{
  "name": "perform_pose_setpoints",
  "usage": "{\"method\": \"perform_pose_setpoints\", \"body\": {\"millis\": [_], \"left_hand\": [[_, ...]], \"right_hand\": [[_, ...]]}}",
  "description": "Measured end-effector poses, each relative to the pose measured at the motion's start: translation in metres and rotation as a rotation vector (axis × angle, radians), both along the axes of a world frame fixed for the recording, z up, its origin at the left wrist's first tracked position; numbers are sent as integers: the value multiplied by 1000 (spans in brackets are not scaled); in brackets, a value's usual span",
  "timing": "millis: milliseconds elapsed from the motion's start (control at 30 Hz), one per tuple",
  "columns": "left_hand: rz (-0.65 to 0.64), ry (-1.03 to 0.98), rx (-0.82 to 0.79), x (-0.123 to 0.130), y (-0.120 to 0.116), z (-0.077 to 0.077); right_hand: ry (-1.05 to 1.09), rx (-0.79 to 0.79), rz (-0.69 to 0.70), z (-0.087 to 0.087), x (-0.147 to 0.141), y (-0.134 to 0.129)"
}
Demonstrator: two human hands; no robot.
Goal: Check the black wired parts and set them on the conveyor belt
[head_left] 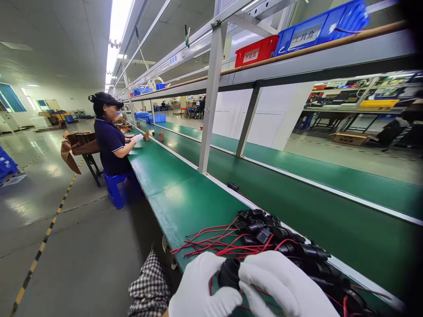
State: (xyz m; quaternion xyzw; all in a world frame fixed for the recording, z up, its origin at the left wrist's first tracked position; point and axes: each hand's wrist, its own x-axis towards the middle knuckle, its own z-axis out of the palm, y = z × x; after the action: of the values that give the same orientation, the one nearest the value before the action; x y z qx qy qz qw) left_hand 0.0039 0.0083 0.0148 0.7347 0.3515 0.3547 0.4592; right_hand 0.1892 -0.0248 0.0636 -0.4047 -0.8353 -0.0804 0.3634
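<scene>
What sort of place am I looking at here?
Most likely a factory assembly hall: there's a long green-topped workbench, a heap of black plastic parts with red wires lying on it, and a labelled red plastic bin on the metal-framed shelf above.

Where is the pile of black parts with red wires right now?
In the head view, the pile of black parts lies at lower right on the green bench, just beyond the white-gloved right hand and along its outer side.
</scene>
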Motion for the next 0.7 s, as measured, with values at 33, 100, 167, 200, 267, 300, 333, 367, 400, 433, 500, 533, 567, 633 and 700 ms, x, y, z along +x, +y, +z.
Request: {"method": "perform_pose_setpoints", "body": {"millis": [33, 100, 167, 200, 267, 300, 333, 367, 400, 433, 500, 533, 567, 633, 700], "left_hand": [[16, 38, 11, -1, -2, -4], [32, 99, -6, -2, -6, -14], [43, 104, -58, -1, -7, -23], [46, 62, -98, 1, -6, -27], [15, -115, -200, 5, -2, -31], [-13, -221, -251, 7, 0, -30], [-38, -313, -295, 8, 2, -29], [-53, -375, -325, 9, 4, -27], [-59, -401, -344, 9, 5, -24], [-51, -403, -357, 9, 5, -21], [-18, -374, -379, 8, 4, -16], [-13, -367, -401, 8, 2, -15], [-28, -385, -437, 9, 0, -14], [-126, -482, -567, 13, -3, -15], [-272, -632, -748, 20, -4, -20]], "right_hand": [[-12, 0, 0, -1, -1, 0], [-22, -4, 2, -3, -3, 2], [-16, -13, 17, -5, -4, 3], [4, -29, 30, -6, -4, 4], [49, -91, 57, -9, -4, 6], [68, -123, 59, -12, -4, 7], [82, -147, 52, -14, -4, 8], [92, -160, 43, -17, -4, 9], [109, -161, 28, -20, -5, 10], [136, -157, 22, -22, -6, 10], [219, -198, 27, -23, -8, 12], [265, -252, 29, -23, -9, 12], [315, -324, 29, -22, -10, 13], [432, -500, 48, -20, -10, 14], [586, -650, 82, -20, -11, 17]]}}
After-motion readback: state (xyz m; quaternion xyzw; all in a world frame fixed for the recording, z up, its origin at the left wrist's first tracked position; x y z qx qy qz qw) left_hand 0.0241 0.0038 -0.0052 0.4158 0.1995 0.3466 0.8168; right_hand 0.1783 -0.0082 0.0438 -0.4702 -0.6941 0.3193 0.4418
